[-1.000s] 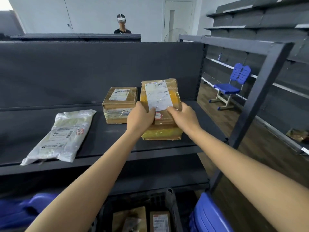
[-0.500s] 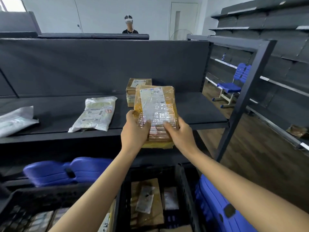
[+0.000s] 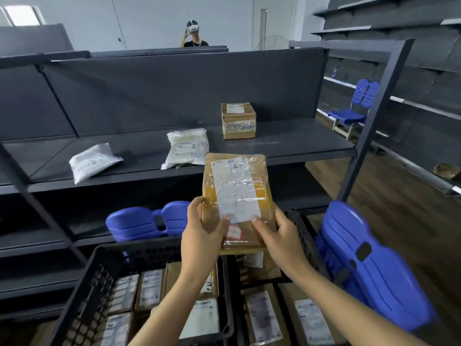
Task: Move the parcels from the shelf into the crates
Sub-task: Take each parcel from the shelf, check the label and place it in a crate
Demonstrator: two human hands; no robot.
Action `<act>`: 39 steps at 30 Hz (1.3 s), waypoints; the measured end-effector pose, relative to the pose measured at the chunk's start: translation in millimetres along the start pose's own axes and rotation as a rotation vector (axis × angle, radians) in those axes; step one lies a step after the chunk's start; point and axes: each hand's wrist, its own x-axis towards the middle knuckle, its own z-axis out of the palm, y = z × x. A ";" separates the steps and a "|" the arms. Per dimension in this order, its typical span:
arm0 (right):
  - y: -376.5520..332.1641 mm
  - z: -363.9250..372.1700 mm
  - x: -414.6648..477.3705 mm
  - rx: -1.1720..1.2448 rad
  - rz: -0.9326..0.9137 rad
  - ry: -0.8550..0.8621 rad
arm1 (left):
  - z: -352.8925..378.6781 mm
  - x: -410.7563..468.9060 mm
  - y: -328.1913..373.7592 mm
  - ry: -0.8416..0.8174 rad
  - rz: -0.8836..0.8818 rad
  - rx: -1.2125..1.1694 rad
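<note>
Both hands hold a flat, tape-wrapped brown parcel (image 3: 234, 193) in the air, in front of the shelf's front edge and above the crates, with its white label facing up. The left hand (image 3: 202, 233) grips the near left corner with the thumb curled over the top. The right hand (image 3: 282, 236) grips the near right corner the same way, its thumb on the label's edge. The fingers underneath are hidden.

The parcel hangs about where the left crate (image 3: 139, 253) meets the right crate (image 3: 306, 243), both of black mesh and holding boxed parcels. It seems nearer the right one, though the angle makes that hard to judge.

On the dark shelf (image 3: 299, 146), a cardboard box (image 3: 238, 120) stands toward the back right. A white bag (image 3: 187, 147) lies at the front edge near the middle, and a second white bag (image 3: 92, 162) lies further left. A blue chair (image 3: 369, 265) stands just beside the right crate.
</note>
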 end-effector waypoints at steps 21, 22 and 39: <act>8.3 23.7 -71.8 0.073 0.045 -0.129 | -24.8 -87.9 -41.1 0.149 -0.024 -0.114; 9.4 24.0 -70.6 0.080 0.049 -0.137 | -25.7 -85.4 -42.8 0.147 -0.024 -0.149; 10.6 118.7 -20.9 -0.024 0.255 -0.207 | -104.0 -36.8 -91.6 0.092 -0.155 -0.283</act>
